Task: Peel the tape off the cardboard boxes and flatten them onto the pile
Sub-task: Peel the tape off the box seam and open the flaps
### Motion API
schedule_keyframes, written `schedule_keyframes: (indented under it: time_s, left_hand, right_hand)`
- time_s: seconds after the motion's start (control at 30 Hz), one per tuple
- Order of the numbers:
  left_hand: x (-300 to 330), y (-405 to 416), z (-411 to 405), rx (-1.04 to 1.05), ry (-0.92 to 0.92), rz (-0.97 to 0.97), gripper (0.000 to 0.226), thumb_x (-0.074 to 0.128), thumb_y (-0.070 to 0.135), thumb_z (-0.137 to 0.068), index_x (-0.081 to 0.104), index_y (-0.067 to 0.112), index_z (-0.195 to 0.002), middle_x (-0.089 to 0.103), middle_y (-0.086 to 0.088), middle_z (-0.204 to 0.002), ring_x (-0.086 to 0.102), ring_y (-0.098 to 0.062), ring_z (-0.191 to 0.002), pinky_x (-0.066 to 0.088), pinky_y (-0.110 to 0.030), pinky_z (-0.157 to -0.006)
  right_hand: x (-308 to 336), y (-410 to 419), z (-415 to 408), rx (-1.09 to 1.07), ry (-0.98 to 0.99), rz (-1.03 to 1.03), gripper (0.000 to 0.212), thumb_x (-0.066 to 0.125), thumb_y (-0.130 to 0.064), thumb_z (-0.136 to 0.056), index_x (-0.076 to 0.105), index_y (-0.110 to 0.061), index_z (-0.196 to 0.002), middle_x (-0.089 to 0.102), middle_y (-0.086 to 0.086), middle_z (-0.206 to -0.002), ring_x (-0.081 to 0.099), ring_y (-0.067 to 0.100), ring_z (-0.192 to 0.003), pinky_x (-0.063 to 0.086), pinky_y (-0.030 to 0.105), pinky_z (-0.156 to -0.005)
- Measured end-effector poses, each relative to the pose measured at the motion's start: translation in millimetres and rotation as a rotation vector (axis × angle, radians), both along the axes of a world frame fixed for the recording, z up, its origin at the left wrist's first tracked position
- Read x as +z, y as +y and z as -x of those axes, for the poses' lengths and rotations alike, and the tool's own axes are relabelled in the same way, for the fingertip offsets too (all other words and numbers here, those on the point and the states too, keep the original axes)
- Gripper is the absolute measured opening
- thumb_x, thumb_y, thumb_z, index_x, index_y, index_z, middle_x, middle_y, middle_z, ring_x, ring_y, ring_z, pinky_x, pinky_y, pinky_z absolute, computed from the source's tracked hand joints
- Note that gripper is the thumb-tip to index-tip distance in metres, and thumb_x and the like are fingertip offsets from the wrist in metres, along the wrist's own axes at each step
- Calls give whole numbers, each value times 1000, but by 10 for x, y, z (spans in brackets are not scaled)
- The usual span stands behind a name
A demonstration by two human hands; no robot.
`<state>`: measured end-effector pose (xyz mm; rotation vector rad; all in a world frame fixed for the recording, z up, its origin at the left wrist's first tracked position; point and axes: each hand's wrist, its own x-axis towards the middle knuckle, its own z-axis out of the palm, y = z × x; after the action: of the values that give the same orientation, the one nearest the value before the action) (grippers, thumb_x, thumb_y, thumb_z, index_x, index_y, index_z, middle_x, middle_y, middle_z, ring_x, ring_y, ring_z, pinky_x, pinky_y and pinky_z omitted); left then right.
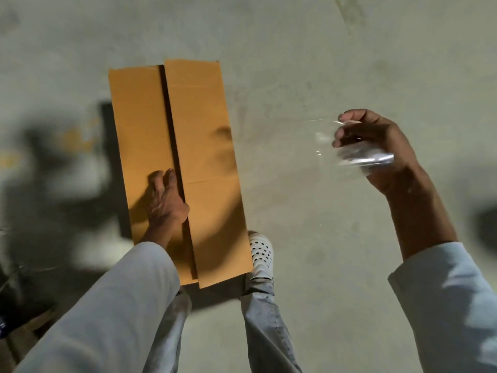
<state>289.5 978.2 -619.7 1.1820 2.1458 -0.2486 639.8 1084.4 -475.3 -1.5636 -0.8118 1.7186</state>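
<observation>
A tall brown cardboard box (207, 157) stands on the concrete floor in front of me, its two top flaps meeting along a dark open seam. My left hand (165, 196) rests on the left flap beside the seam, fingers spread and pointing away from me. Off to the right, raised in the air, my right hand (376, 146) grips a crumpled strip of clear tape (363, 158); a thin transparent tail of it trails to the left of the fingers. The view is blurred by motion.
My foot in a white perforated shoe (261, 254) stands just right of the box's near end. Dark blurred shapes and shadows lie on the floor at the left, and a dark object (486, 230) sits at the right edge.
</observation>
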Motion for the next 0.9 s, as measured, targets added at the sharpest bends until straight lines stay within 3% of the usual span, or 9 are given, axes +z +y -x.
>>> schedule_keyframes:
  time_s: [0.13,0.23,0.37,0.47,0.6,0.67,0.77,0.83,0.9]
  left_hand:
    - [-48,-28,103,-93,31,-12,90,74,20,-84,18,28,-154,6,-2,-160,34,-38,-136,50,-54,-94]
    - [-98,-57,116,-129,70,-54,86,71,26,-87,18,25,-155,8,-3,-160,32,-37,-138,48,-54,-96]
    - [-149,-132,131,-160,150,-135,79,66,23,-89,22,21,-154,16,-8,-159,37,-39,-134,47,-56,-96]
    - [-211,-165,114,-176,171,-163,78,68,18,-87,25,18,-153,22,-11,-157,39,-41,-132,48,-59,-92]
    - [-258,-143,84,-137,157,-215,76,70,14,-86,31,18,-151,26,-10,-155,40,-41,-130,48,-60,-91]
    - [-280,-179,41,-50,128,-335,68,69,11,-85,40,18,-146,35,-9,-150,43,-39,-128,47,-58,-93]
    - [-261,-312,-180,141,87,-654,46,59,9,-89,56,17,-133,51,-9,-137,50,-35,-121,50,-52,-90]
    - [-189,-370,-419,189,148,-810,44,46,11,-93,56,16,-135,53,-10,-138,51,-32,-123,49,-42,-95]
    - [-93,-336,-683,75,190,-893,50,40,9,-94,47,12,-144,49,-12,-145,47,-30,-131,44,-39,-105]
  right_hand:
    - [-281,26,-276,13,-250,83,30,45,7,-97,69,-7,-109,73,17,-100,74,24,-82,59,31,-76]
    - [-527,79,-477,-35,-441,150,32,50,10,-91,73,-7,-106,73,22,-106,74,27,-82,62,32,-75]
    - [-776,88,-781,-118,-618,128,41,46,9,-88,74,-14,-107,73,17,-99,69,24,-80,63,40,-79]
    - [-937,30,-976,-262,-662,119,43,46,4,-85,74,-17,-109,73,7,-91,69,18,-78,60,38,-77]
    - [-1193,-84,-1167,-148,-769,102,35,60,-11,-80,77,-29,-105,77,-4,-86,69,19,-74,59,44,-76]
    - [-1325,-103,-1244,-100,-783,90,35,60,-18,-76,78,-31,-104,78,-4,-86,72,23,-80,60,48,-81]
    - [-1380,-116,-1244,-113,-805,95,26,69,-23,-79,78,-26,-104,77,-3,-84,67,16,-72,59,46,-84]
    - [-1428,-130,-1240,-81,-859,87,21,75,-25,-84,77,-24,-104,77,-2,-85,66,15,-70,58,40,-83]
    - [-1478,-161,-1234,-32,-898,73,22,75,-28,-85,76,-21,-106,77,-2,-89,69,16,-77,57,35,-82]
